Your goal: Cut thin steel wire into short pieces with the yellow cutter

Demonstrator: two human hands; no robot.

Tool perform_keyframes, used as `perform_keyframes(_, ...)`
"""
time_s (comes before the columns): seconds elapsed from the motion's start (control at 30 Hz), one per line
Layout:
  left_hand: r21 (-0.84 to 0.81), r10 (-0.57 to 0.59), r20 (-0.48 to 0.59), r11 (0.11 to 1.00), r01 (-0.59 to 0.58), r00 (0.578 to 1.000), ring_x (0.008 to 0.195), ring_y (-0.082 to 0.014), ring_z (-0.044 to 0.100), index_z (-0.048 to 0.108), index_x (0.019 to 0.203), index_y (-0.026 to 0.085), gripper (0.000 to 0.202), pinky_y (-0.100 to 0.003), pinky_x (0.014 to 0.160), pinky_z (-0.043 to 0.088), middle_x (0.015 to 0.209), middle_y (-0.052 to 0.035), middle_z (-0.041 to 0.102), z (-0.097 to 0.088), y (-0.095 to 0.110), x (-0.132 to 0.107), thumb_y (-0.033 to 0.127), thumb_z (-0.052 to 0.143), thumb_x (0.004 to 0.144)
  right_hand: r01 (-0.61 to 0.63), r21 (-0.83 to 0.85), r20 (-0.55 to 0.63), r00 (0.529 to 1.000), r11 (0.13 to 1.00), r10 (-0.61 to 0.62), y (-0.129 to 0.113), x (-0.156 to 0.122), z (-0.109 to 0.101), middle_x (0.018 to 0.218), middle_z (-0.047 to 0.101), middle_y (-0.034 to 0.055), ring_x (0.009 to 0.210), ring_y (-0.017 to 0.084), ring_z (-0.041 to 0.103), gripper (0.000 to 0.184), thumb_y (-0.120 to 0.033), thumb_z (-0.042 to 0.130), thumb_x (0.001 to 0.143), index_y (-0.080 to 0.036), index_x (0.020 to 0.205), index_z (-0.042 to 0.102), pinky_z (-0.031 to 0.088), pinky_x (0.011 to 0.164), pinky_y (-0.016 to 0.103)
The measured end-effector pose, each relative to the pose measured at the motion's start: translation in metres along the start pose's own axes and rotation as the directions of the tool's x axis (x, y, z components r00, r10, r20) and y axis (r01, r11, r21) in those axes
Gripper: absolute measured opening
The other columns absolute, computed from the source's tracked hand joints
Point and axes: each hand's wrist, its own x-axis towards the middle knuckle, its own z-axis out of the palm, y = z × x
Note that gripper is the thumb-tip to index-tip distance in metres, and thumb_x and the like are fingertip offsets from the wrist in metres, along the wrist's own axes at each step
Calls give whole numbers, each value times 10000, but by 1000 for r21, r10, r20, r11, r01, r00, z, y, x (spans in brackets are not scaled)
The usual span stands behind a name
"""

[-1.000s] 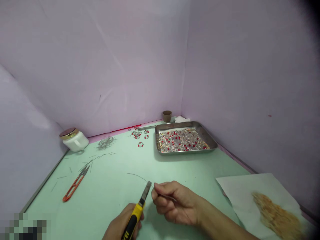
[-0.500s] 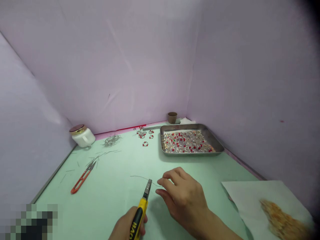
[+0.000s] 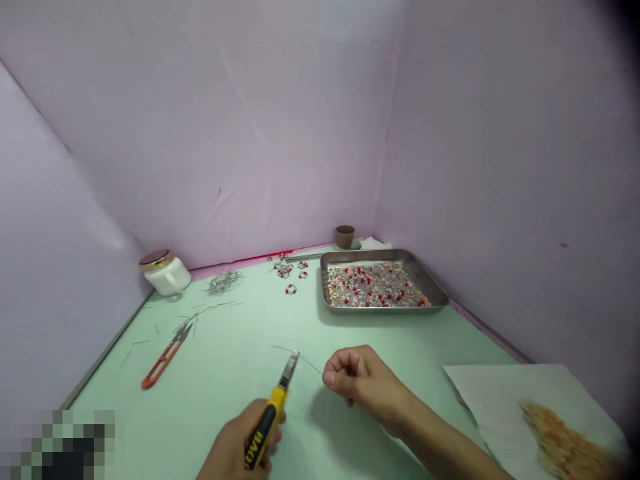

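My left hand (image 3: 235, 437) is closed around the yellow and black handle of a utility knife (image 3: 276, 400), its metal tip pointing up and away from me. In a pinch between thumb and fingers, my right hand (image 3: 367, 383) holds one end of a thin wire (image 3: 311, 363). That wire runs left to the knife's tip, where the two appear to meet, and its free end sticks out past it. Whether the blade presses on the wire I cannot tell. Both hands are above the pale green table (image 3: 210, 413).
At the back right stands a metal tray (image 3: 385, 309) of red and pale beads. Several beaded rings (image 3: 291, 289) lie left of it. Orange-handled thread snips (image 3: 163, 365), a wire heap (image 3: 224, 282), a lidded white jar (image 3: 167, 277), a brown cup (image 3: 345, 236) and white paper (image 3: 493, 393) are around.
My right hand has turned, its fingers now curled into a tighter pinch on the wire. My left hand and the knife have shifted slightly left, with the tip now at the wire.
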Motion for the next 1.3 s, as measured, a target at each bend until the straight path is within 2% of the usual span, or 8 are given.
perform_keyframes(0.23, -73, -79, -258, 995, 62, 963, 547, -159, 515, 573, 666, 171, 294, -243, 499, 387, 578, 18, 569, -13, -14, 10, 67, 464, 413, -66, 142, 52, 997, 988, 59, -2, 0, -3, 417, 386, -59, 405, 58, 330, 121, -251, 578, 517, -143, 506, 526, 311, 425, 219)
perform_keyframes(0.3, -167, -141, -426, 983, 75, 894, 558, -176, 537, 576, 783, 156, 384, -277, 537, 420, 640, -9, 606, -31, -16, 11, 95, 473, 418, -65, 171, 65, 996, 983, 54, -4, -1, -5, 414, 383, -60, 406, 56, 325, 121, -246, 589, 512, -142, 500, 528, 309, 426, 217)
perform_keyframes(0.37, -222, -239, -609, 967, 127, 756, 638, -195, 570, 563, 853, 167, 420, -298, 594, 438, 723, -24, 610, -49, -16, 12, 113, 491, 443, -66, 197, 59, 997, 978, 55, -6, -3, -6, 423, 392, -55, 411, 56, 329, 130, -250, 600, 511, -139, 505, 532, 295, 424, 214)
perform_keyframes(0.4, -267, -256, -620, 958, 107, 742, 666, -199, 582, 563, 860, 174, 419, -303, 613, 451, 759, -29, 609, -55, -17, 12, 120, 495, 450, -70, 211, 52, 997, 975, 60, -7, -3, -7, 429, 397, -53, 413, 56, 332, 136, -253, 603, 512, -137, 508, 532, 288, 425, 214)
perform_keyframes(0.67, -221, -28, -249, 975, -28, 968, 902, -290, 580, 631, 668, 167, 400, -353, 764, 436, 919, -54, 672, -23, -19, 8, 51, 401, 363, -163, 377, 43, 986, 912, 158, -2, 1, -9, 468, 378, -66, 434, 45, 314, 156, -229, 638, 513, -136, 547, 517, 315, 467, 209)
perform_keyframes(0.77, -115, 8, -199, 993, -32, 980, 1059, -293, 499, 644, 763, 189, 532, -383, 929, 336, 990, -17, 661, -16, -17, 3, 46, 357, 339, -177, 384, 47, 984, 906, 173, 1, 3, -9, 453, 366, -73, 420, 40, 294, 160, -225, 640, 512, -136, 548, 513, 314, 458, 206)
perform_keyframes(1.03, -49, 91, -241, 993, -106, 966, 1134, -231, 439, 627, 816, 216, 575, -309, 986, 297, 1114, 3, 580, -6, -7, -1, 53, 339, 346, -185, 385, 58, 983, 904, 176, 2, 3, -6, 454, 372, -70, 415, 39, 312, 137, -210, 632, 528, -130, 552, 525, 318, 450, 201)
perform_keyframes(1.3, 56, 87, -207, 995, -77, 974, 551, -128, 461, 522, 671, 205, 338, -219, 531, 398, 641, 28, 525, -6, -7, 1, 28, 373, 424, -181, 347, 80, 983, 920, 163, 2, 2, -2, 463, 386, -61, 422, 44, 332, 134, -225, 622, 526, -128, 551, 533, 319, 442, 194)
